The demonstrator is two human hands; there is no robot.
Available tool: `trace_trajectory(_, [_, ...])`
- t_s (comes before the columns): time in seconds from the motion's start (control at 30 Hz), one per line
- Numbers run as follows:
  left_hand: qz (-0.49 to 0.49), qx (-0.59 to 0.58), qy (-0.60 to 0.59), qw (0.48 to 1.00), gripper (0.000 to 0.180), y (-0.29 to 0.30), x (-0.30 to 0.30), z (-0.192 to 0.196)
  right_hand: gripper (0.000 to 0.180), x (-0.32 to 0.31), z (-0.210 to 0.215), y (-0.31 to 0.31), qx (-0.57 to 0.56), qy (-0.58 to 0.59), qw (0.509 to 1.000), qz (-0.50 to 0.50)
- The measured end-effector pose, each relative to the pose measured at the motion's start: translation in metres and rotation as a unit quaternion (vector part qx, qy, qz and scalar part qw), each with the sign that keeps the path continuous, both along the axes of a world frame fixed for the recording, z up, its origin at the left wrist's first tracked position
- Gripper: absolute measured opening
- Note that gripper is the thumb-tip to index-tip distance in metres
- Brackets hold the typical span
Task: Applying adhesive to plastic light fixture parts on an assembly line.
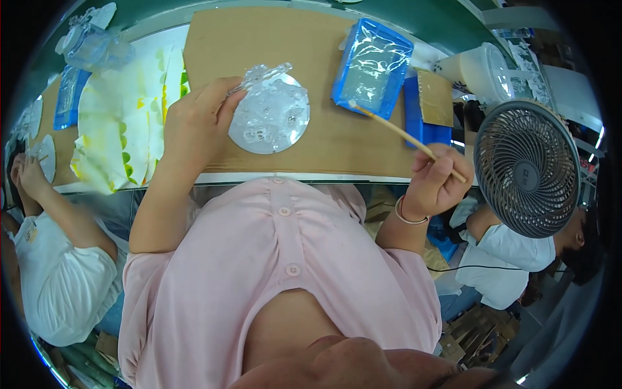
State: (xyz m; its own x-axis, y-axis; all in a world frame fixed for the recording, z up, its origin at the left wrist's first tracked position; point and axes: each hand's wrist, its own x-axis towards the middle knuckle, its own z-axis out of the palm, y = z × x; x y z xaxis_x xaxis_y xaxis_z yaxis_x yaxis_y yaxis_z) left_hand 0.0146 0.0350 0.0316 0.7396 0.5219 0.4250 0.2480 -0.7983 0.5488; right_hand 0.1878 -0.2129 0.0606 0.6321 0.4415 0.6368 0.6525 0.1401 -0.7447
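Observation:
My left hand (pixel 202 120) pinches the upper left edge of a round, pale disc (pixel 272 139), thumb and fingers together. A clear, lumpy plastic piece (pixel 271 76) lies over the disc's upper part and sticks out past its far rim. My right hand (pixel 442 176), a bracelet at its wrist, is closed on a thin wooden stick (pixel 407 137). The stick slants up to the left, its whitish tip at the near edge of a blue tray (pixel 338 91). Shiny clear film or liquid shows inside the tray; I cannot tell which.
Brown cardboard (pixel 259 32) covers the worktop. Left are a white, green-and-yellow patterned cloth (pixel 120 123) and a clear container (pixel 97 48). Right are a blue box (pixel 413 107), a lidded plastic cup (pixel 476 70) and a round fan (pixel 528 172). Co-workers sit on both sides.

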Motion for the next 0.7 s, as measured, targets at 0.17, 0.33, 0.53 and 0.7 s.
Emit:
trace_trajectory(0.17, [0.008, -0.011, 0.023, 1.000, 0.012, -0.001, 0.001, 0.002, 0.016, 0.024, -0.009, 0.008, -0.074, 0.061, 0.994, -0.059])
trace_trajectory(0.33, [0.003, -0.007, 0.012, 1.000, 0.013, -0.001, 0.002, -0.001, 0.014, 0.037, -0.022, 0.016, -0.075, 0.164, 0.983, 0.015])
trace_trajectory(0.53, [0.004, -0.009, 0.007, 1.000, 0.014, 0.001, 0.001, -0.002, 0.015, 0.046, -0.027, 0.009, 0.013, 0.230, 0.971, 0.064])
trace_trajectory(0.7, [0.002, -0.004, 0.018, 1.000, 0.013, -0.003, 0.007, 0.000, 0.015, 0.054, -0.031, 0.002, 0.005, 0.225, 0.973, 0.048])
